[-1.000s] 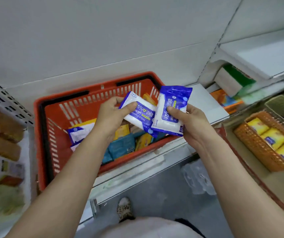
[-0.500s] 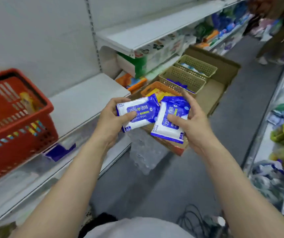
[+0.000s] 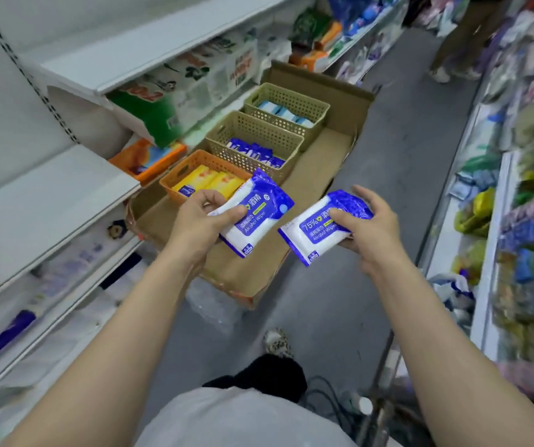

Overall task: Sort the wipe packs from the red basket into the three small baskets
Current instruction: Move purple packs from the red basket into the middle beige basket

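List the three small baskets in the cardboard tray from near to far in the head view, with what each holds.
orange basket with yellow packs → middle beige basket with dark blue packs → far beige basket with light blue and white packs.

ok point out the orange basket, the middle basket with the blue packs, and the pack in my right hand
orange basket (image 3: 169, 183), head view, its near left rim.
middle basket (image 3: 260, 132), head view, its far perforated wall.
right-hand pack (image 3: 315, 228), head view, the printed front.
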